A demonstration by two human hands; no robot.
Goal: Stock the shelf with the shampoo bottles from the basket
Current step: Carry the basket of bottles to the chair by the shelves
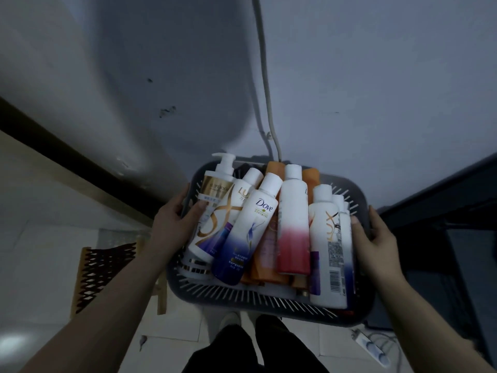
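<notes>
Between left hand (172, 227) and right hand (376, 238), each grip clasping its rim, the carried basket (242, 300) probably needs setting down.

Single view. Head-worn, wide-angle, bowed toward the edges. Faces forward and steeply down along the wearer's own body: dark trousers (242, 351) and pale floor tiles (40, 251) at the near edge. Close range on grey basket (269, 300), mid-frame and slightly right, gripped at its left rim by left hand (172, 224) and at its right rim by right hand (376, 238), forearms entering from both near corners. Far half of frame given to grey wall (376, 76), cable (265, 76) running down it. Dim light throughout.
</notes>
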